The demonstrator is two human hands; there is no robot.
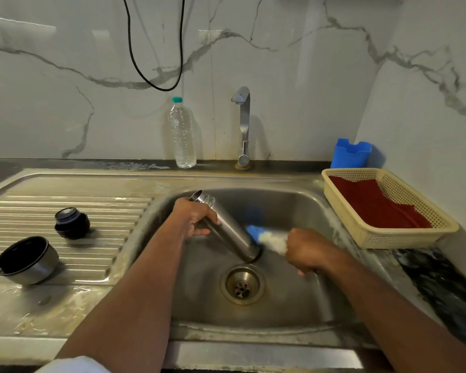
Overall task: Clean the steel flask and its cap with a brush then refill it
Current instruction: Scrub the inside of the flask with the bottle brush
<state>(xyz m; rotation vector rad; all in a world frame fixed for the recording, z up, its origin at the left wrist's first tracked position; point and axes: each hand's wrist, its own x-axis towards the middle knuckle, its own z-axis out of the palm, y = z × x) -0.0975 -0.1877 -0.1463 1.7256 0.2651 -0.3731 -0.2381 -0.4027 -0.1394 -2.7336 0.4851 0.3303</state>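
Note:
My left hand [193, 219] grips the steel flask [230, 234] near its open threaded neck and holds it tilted over the sink basin [293, 297], its base down towards the drain [242, 285]. My right hand [306, 250] holds a blue-and-white brush [268, 236], blurred, with its bristles against the flask's lower side. On the ribbed drainboard [65, 265] at left lie the flask's dark stopper [72, 223] and its steel cup cap [26, 259], tipped on its side.
A tap [243, 125] stands behind the basin, with a clear plastic water bottle [183, 134] to its left. At right a cream basket [388, 238] with a red cloth sits on the counter, and a blue holder [351, 154] stands behind it. A black cable hangs on the wall.

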